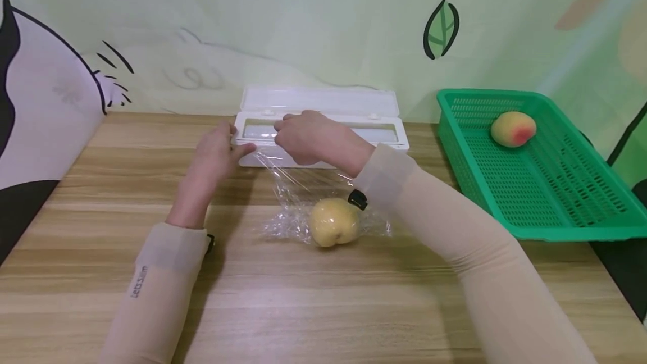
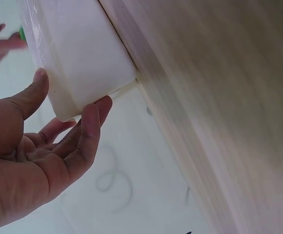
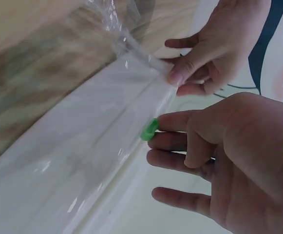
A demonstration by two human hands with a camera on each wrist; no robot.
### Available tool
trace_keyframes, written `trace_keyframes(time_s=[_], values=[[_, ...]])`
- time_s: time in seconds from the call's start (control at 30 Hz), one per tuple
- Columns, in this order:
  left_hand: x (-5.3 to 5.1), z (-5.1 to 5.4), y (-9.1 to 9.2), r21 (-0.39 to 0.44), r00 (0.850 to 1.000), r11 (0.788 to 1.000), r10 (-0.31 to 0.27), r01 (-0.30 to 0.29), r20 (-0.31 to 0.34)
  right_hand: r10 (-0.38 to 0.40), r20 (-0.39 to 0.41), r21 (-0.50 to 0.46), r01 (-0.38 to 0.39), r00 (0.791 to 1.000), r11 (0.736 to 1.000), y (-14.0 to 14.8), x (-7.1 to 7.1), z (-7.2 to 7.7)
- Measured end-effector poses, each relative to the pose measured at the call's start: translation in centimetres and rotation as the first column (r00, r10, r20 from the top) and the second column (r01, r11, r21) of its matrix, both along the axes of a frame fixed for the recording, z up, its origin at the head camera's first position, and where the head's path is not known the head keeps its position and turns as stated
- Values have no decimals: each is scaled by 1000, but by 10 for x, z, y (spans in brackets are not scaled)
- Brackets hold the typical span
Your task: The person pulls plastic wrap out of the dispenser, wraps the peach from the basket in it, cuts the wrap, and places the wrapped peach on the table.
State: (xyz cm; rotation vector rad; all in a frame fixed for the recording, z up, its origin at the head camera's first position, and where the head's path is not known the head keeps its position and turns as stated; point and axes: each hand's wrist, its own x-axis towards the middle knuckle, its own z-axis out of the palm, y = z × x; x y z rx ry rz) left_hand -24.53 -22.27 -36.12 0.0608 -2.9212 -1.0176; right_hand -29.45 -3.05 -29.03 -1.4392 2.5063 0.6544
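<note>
A white plastic-wrap dispenser [image 1: 323, 156] with its lid raised stands at the back of the table. My left hand [image 1: 214, 153] grips its left end; in the left wrist view the thumb of that hand [image 2: 48, 136] lies on one side of the box [image 2: 87, 53] and the fingers on the other. Clear film [image 1: 283, 184] stretches from the box over a yellow round fruit [image 1: 331, 223]. In the right wrist view my right hand [image 3: 243, 156] holds a small green slider [image 3: 150, 129] between its fingertips at the box's edge, the film lying beside it.
A green basket [image 1: 480, 176] stands at the right with one peach-like fruit [image 1: 513, 129] inside. Behind the wooden table [image 1: 283, 308] hangs a printed backdrop [image 1: 323, 27], close behind the raised lid.
</note>
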Motion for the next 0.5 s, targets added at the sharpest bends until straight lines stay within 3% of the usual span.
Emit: trace_keyframes(time_s=[0.23, 0.5], values=[[2, 1, -4, 24, 998, 1000, 6, -7, 57, -94, 49, -2, 94, 994, 996, 40, -1, 3], [1, 2, -1, 3, 999, 1000, 1, -1, 52, -148, 41, -58, 150, 988, 987, 77, 2, 0]])
